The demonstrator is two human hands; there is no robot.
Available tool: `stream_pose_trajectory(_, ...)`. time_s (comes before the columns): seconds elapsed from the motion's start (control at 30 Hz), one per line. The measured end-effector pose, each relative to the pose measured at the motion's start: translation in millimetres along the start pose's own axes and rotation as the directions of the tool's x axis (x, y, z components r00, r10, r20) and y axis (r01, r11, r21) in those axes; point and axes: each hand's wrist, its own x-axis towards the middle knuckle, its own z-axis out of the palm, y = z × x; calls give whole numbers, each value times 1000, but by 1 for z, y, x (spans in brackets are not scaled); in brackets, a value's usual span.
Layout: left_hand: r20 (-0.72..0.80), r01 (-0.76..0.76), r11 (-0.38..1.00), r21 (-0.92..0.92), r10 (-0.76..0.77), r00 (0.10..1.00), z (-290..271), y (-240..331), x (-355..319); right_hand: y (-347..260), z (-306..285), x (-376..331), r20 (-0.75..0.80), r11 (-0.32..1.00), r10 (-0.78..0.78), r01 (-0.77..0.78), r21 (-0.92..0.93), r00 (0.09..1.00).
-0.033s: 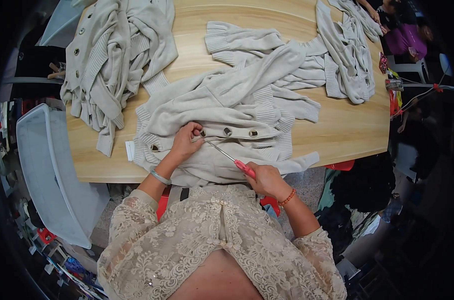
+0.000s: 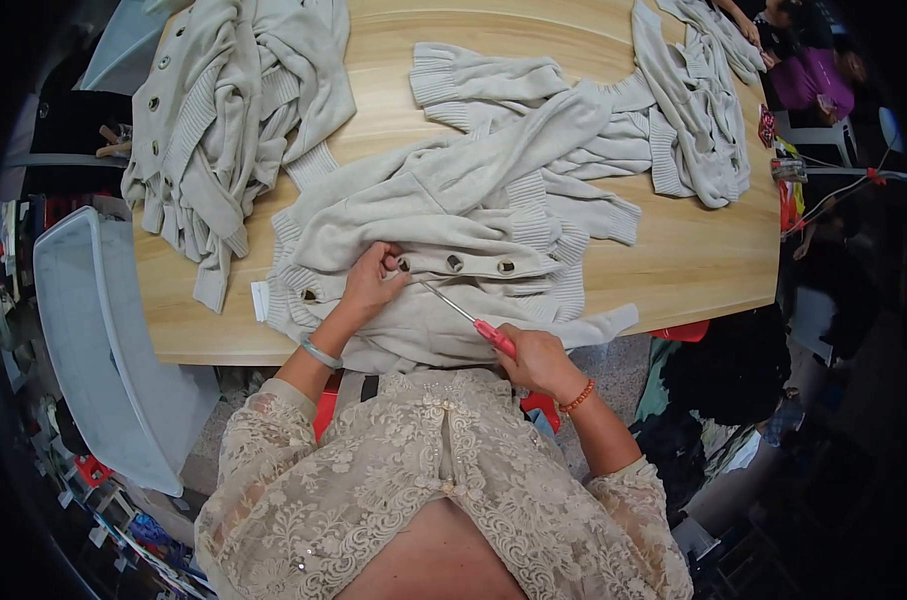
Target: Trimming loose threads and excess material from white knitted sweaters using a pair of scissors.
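In front of me on the table lies a cream knitted cardigan [image 2: 413, 215] with dark buttons along its ribbed front band. My left hand [image 2: 375, 280] is closed, its fingertips pinching the band beside a dark button [image 2: 404, 265]. Wrapped in the fingers of my right hand [image 2: 535, 358] is a red-handled tool [image 2: 493, 336] with a thin metal shaft. The shaft slants up and left, its tip just right of my left fingers and below the band. Whether that tip touches the knit I cannot tell. Two more buttons [image 2: 454, 263] sit along the band to the right.
More cream cardigans [image 2: 213, 120] are heaped at the table's left, and others [image 2: 693, 120] lie at the right. A white plastic bin [image 2: 103, 340] stands left of the wooden table [image 2: 703, 265]. Dark cloth [image 2: 723, 370] hangs low at right. Another person [image 2: 808, 75] is at the far right.
My right hand and the red-handled tool have shifted slightly right and down, so the tip is a little farther from my left fingers. The left hand stays at the button.
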Motion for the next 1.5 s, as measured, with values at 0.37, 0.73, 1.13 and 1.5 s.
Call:
stream_pose_trajectory(0.37,43,-152,857,492,150,988,7,11,-4,8,7,-9,-80,1000,22,-21,15,997)
stream_pose_trajectory(0.73,97,-67,985,158,52,994,69,50,26,46,-15,-48,-110,984,175,-179,-18,978)
stream_pose_trajectory(1.13,175,-331,930,157,304,937,105,89,30,80,-9,-71,-233,987,128,-101,125,964)
stream_pose_trajectory(1.5,302,-356,889,287,269,915,136,80,29,91,-22,-99,-125,964,255,-244,103,959)
